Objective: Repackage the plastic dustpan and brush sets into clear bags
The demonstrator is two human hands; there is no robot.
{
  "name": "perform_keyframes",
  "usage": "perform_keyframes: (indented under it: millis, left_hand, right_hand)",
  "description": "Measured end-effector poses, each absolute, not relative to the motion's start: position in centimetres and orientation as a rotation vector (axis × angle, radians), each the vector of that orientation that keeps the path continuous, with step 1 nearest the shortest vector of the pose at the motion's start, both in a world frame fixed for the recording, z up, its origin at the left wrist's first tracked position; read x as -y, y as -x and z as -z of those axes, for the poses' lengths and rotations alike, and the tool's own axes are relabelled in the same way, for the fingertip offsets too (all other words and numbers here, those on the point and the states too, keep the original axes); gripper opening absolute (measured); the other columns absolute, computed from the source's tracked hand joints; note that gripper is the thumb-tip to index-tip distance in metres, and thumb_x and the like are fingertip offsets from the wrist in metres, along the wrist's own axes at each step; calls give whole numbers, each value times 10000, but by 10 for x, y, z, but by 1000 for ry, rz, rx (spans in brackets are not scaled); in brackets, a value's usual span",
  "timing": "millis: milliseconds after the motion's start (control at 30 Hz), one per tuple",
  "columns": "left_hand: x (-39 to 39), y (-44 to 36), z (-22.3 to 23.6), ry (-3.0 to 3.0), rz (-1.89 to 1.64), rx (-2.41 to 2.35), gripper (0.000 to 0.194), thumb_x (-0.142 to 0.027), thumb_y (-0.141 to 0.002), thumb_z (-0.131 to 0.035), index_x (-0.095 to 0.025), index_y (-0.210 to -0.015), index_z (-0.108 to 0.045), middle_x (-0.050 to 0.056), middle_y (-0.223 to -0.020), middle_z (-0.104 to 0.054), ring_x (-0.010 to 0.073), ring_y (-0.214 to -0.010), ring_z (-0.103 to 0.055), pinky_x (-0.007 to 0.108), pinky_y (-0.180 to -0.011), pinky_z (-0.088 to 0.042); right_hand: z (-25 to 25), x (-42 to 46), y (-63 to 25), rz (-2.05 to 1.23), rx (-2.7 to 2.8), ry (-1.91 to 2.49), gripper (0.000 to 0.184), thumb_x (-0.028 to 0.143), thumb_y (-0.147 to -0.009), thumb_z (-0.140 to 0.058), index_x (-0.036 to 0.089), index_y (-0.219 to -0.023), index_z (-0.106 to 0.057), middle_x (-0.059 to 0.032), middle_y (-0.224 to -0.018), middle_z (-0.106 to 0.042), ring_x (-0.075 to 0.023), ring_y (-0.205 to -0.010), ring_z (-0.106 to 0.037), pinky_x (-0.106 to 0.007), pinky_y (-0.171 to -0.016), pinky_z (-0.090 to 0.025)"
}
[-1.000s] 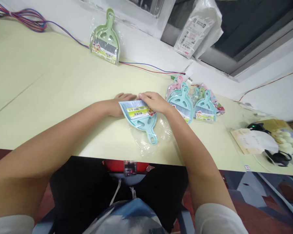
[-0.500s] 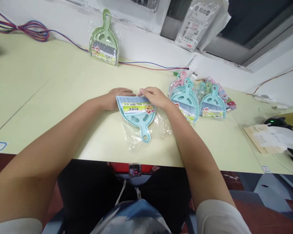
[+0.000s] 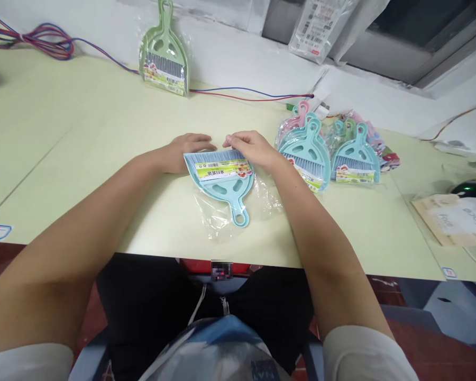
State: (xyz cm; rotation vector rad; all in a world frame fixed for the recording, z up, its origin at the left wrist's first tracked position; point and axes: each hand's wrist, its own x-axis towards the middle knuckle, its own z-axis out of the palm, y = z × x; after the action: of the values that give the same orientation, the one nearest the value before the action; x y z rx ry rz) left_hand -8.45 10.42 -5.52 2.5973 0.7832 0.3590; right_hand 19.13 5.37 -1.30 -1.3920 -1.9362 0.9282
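Observation:
A light blue dustpan and brush set (image 3: pixel 222 180) in a clear plastic bag (image 3: pixel 214 214) lies on the table before me, handle toward me. Its printed label crosses the brush bristles. My left hand (image 3: pixel 188 148) rests at the set's far left corner, fingers stretched out and partly hidden behind the dustpan. At the far right corner my right hand (image 3: pixel 252 145) is closed, thumb and forefinger together, gripping the bagged set's edge. Some of its fingers are out of sight.
Several bagged dustpan sets (image 3: pixel 307 151) lie to the right, with another blue one (image 3: pixel 357 159) beside them. A green bagged set (image 3: pixel 164 53) leans on the back wall. Coiled red and blue wires (image 3: pixel 43 42) lie at back left; a cardboard piece (image 3: pixel 436 217) sits at right.
The camera view has shifted slightly. My left fingers have drawn a little away from my right hand and spread apart. The dustpan set stays almost in place.

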Motion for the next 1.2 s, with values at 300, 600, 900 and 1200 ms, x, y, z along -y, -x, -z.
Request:
perform_keyframes:
  millis: [300,600,900,1200]
  left_hand:
    - [-108,106,34,-2447,-31,-895,927,-628,-796,-784,-403,-1647,-495,57,-1830,-184,391,-1663,-211,591,-1320,-269]
    - [-99,96,31,-2505,76,-847,825,-597,-926,-632,-388,-1697,-424,53,-1822,-218,426,-1670,-141,614,-1325,-197]
    - [-81,80,33,-2559,13,-860,784,-410,-946,-612,-426,-1698,-389,12,-1812,-247,432,-1672,-127,656,-1324,-93]
    - [-84,78,37,-2547,16,-844,809,-427,-950,-604,-397,-1718,-350,42,-1820,-207,450,-1671,-109,679,-1311,-46]
  right_hand:
    - [14,-52,-190,-887,1947,1417,380,595,-983,-683,223,-1005,-757,-71,-1010,-747,-255,-1077,-644,-392,-982,-519]
    - [-30,7,-200,-437,2040,1550,299,498,-1007,-613,216,-957,-700,-94,-1029,-754,-261,-959,-659,-411,-882,-494]
    - [-32,88,-215,-621,2169,1953,427,572,-1009,-581,257,-727,-522,-27,-689,-639,-209,-638,-554,-362,-593,-349]
    - [-24,74,-244,-577,1972,2052,510,628,-1025,-543,252,-680,-534,-41,-679,-641,-217,-650,-583,-362,-615,-408]
